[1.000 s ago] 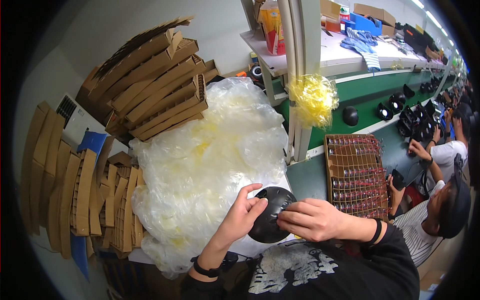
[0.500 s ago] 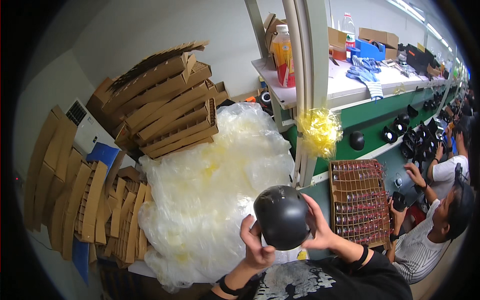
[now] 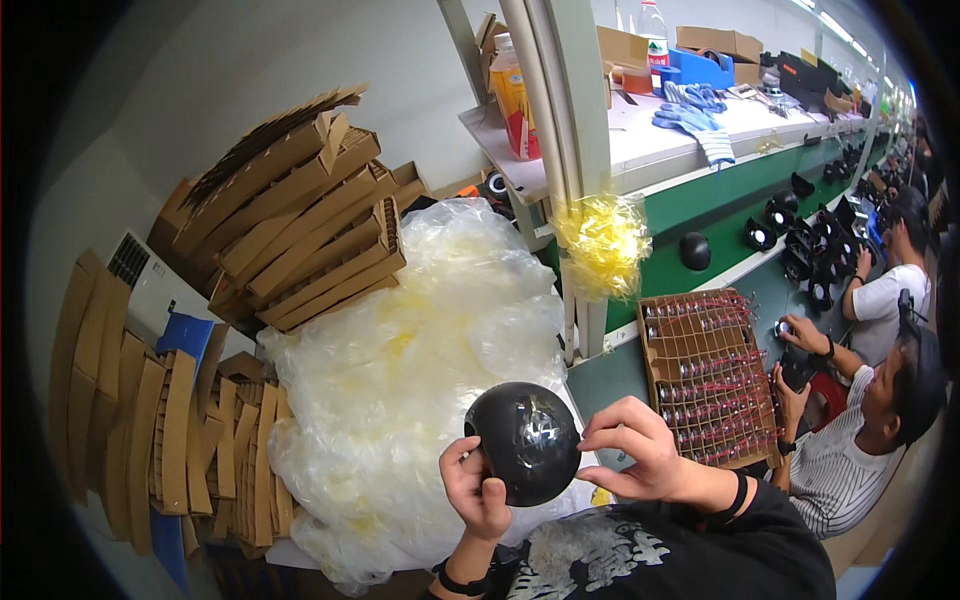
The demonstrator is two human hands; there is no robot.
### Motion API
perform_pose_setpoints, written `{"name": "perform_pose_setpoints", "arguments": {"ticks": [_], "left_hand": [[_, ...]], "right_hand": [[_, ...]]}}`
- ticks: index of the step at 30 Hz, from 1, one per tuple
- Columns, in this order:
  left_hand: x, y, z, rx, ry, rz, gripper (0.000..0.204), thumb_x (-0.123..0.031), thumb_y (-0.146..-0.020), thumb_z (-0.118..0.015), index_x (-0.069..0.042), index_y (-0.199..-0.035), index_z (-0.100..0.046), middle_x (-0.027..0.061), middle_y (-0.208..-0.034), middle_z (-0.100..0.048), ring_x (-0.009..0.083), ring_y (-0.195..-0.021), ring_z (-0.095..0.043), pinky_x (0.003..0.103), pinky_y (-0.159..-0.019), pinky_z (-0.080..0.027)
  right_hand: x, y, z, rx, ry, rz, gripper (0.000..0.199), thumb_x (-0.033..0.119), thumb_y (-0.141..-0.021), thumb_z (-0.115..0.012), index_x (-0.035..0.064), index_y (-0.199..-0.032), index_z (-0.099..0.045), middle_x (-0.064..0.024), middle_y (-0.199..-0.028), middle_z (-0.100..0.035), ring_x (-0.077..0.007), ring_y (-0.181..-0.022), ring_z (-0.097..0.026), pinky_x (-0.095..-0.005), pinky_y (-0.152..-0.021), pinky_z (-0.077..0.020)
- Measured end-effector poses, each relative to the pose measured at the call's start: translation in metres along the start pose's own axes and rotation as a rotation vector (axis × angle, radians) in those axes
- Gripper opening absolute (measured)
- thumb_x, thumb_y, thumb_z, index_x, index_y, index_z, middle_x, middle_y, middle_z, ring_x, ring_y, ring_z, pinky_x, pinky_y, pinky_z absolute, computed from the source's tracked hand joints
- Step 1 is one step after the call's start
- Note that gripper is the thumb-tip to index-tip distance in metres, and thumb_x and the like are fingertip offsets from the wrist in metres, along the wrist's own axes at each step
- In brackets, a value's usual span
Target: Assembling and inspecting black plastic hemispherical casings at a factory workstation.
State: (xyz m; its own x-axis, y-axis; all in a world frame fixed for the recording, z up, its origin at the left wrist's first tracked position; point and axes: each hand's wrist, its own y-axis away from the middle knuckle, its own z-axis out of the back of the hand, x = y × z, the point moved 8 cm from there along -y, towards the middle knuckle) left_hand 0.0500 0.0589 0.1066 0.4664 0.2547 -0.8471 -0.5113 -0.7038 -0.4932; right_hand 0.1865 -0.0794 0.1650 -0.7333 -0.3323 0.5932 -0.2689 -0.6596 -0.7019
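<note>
One black dome (image 3: 524, 446) is clasped in the left hand (image 3: 474, 492), right hand (image 3: 640, 452) beside it, fingers apart.

There's a gap along the green worktop's (image 3: 604, 378) left edge, between plastic bags (image 3: 420, 360), post (image 3: 586, 110) and divided carton (image 3: 690, 352).

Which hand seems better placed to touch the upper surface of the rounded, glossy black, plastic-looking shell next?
Probably the right hand, at the right edge of the black shell, seemingly free, while the left hand supports its lower left.
</note>
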Motion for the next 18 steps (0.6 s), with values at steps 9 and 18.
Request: {"name": "perform_pose_setpoints", "arguments": {"ticks": [9, 18], "left_hand": [[-0.023, 0.027, 0.006, 0.112, -0.666, -0.58, 0.046, -0.045, -0.083, -0.063, -0.009, -0.105, -0.044, 0.0042, -0.076, -0.056, 0.0175, -0.072, -0.052, 0.035, -0.084, -0.034], [-0.041, 0.035, -0.015, 0.394, -0.943, -0.794, 0.042, -0.042, -0.083, -0.066, -0.016, -0.106, -0.043, -0.0049, -0.066, -0.056, 0.0096, -0.053, -0.053, 0.029, -0.084, -0.031]], "right_hand": [[-0.008, -0.004, -0.008, 0.07, -0.084, -0.227, 0.02, 0.016, -0.081, -0.069, 0.0032, -0.073, -0.055, -0.0067, -0.064, -0.055, -0.0217, -0.053, -0.056, -0.0315, -0.046, -0.0426], [-0.02, -0.008, -0.017, 0.326, -0.105, -0.439, 0.018, 0.018, -0.083, -0.061, 0.0029, -0.078, -0.054, -0.0113, -0.065, -0.058, -0.0303, -0.058, -0.059, -0.0379, -0.051, -0.0454]]}}
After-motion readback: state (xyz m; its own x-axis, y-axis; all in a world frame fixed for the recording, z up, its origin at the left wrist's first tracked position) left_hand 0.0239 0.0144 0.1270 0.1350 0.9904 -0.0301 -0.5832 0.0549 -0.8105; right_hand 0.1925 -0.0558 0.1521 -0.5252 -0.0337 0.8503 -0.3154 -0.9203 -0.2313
